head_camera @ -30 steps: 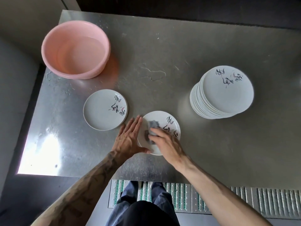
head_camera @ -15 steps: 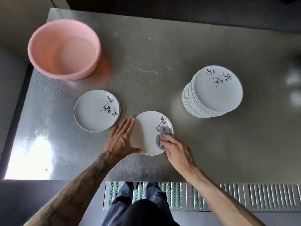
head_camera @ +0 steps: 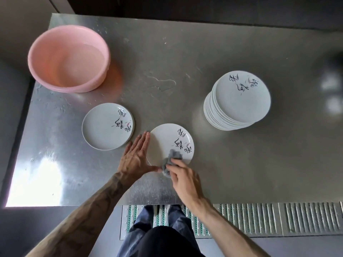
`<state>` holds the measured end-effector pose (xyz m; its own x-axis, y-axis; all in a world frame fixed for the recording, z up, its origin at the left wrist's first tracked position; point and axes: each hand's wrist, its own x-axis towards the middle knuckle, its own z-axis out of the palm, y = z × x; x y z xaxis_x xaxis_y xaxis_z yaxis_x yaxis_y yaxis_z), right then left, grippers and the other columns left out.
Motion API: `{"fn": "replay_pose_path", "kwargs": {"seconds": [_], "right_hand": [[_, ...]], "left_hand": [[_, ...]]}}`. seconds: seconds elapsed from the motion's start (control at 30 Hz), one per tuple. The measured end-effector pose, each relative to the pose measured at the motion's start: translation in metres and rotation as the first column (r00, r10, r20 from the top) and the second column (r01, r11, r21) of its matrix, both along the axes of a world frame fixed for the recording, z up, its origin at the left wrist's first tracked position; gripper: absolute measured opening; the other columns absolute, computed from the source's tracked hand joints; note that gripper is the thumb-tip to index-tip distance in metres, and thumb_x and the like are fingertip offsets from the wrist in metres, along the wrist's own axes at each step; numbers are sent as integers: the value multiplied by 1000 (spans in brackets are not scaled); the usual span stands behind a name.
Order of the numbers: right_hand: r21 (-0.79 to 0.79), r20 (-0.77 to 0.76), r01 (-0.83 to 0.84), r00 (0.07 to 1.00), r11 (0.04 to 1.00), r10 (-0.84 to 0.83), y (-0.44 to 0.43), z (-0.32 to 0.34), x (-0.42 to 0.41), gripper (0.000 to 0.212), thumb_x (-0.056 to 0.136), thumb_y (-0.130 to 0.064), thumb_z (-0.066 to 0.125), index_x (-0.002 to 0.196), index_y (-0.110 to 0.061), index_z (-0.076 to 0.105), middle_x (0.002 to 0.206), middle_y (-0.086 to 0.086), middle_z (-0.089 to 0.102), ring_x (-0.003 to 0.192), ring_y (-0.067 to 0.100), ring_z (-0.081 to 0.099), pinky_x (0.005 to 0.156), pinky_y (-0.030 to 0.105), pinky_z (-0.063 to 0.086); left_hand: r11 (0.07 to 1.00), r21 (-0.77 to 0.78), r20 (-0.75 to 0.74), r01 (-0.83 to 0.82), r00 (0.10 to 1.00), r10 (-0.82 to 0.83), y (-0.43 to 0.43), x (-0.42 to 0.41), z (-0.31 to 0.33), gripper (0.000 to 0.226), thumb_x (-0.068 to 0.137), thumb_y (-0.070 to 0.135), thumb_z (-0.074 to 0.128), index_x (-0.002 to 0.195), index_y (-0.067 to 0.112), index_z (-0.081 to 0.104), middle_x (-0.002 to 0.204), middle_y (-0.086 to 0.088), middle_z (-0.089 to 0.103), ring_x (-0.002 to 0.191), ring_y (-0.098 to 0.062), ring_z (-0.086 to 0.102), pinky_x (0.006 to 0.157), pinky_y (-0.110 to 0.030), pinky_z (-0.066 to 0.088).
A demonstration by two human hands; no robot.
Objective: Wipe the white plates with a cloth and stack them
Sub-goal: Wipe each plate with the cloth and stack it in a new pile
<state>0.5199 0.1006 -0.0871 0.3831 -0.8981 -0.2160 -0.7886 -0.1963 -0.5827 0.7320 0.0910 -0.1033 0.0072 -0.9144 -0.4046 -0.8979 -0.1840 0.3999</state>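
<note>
Right fingers [head_camera: 175, 163] pinch cloth [head_camera: 170, 158] on a plate [head_camera: 165, 140] at the bench's [head_camera: 241, 164] front edge; left fingers [head_camera: 143, 143] straight, steadying it. Likely early: tall stack [head_camera: 241, 101] waits.

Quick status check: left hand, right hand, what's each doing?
Left hand: open, flat against the plate edge.
Right hand: holding the grey cloth on that plate.

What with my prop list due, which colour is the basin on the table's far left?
The basin is plain pink; head view.
</note>
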Motion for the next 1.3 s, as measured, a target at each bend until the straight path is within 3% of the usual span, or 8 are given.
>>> {"fn": "replay_pose_path", "kwargs": {"seconds": [0.2,0.4,0.53,0.67,0.8,1.07,1.2,1.3], "right_hand": [[-10,-25,-164,986,986,164,-16,1,-21,32,94,-9,68,121,-24,74,142,-10,61,118,8,64,100,30,56],[-84,-48,-60,997,995,56,-78,-4,-36,38,90,3,60,123,-12,73,145,0,58,135,20,52,106,38,49],[-110,-24,57,998,992,-60,-79,-6,-25,36,87,5,64,116,-13,75,138,2,61,119,26,60,99,36,52],[-107,33,193,981,975,-191,-32,-8,-35,29,89,-1,70,114,-13,76,131,1,62,112,22,64,103,27,49],[-17,102,236,967,972,-233,7,-3,-34,32,88,-2,72,114,-18,78,126,-5,64,100,9,66,100,2,36],[148,270,490,816,859,-512,1,8,-44,29,87,5,70,108,-12,80,114,-2,74,103,11,71,98,36,55],[230,264,549,759,803,-595,-11,6,-46,29,88,4,70,110,-13,79,109,-1,76,98,10,72,97,37,56],[234,255,556,756,797,-602,-12,4,-47,29,88,3,71,110,-14,79,109,-2,76,98,8,71,99,34,55]], "left_hand": [[1000,0,1,18,1000,-18,0,1,1,148,61,76,81,164,13,-5,172,-1,-3,160,-19,1,129,-46,10],[1000,-11,-2,10,1000,-10,0,1,-1,145,64,73,83,165,14,-3,173,-1,1,160,-19,3,130,-44,8],[1000,-15,-5,4,1000,-4,2,1,-3,145,63,70,85,165,14,-2,173,-2,2,160,-20,4,129,-46,10],[1000,-21,1,6,1000,-6,3,1,-5,145,64,72,84,165,14,-2,173,-2,2,160,-19,4,129,-47,13],[999,-18,12,49,999,-49,2,3,-7,145,65,73,81,164,10,-6,173,-5,-2,160,-21,2,128,-47,14],[890,-232,103,392,920,-378,10,-10,-1,100,87,63,65,159,4,30,168,-16,19,156,-37,15,125,-58,23],[868,-202,144,454,890,-432,7,-25,-2,91,92,59,65,160,9,31,168,-13,21,155,-33,22,126,-53,21],[848,-234,249,475,873,-420,8,-33,-1,82,89,49,75,153,5,46,161,-20,36,147,-39,38,115,-57,40]]}}
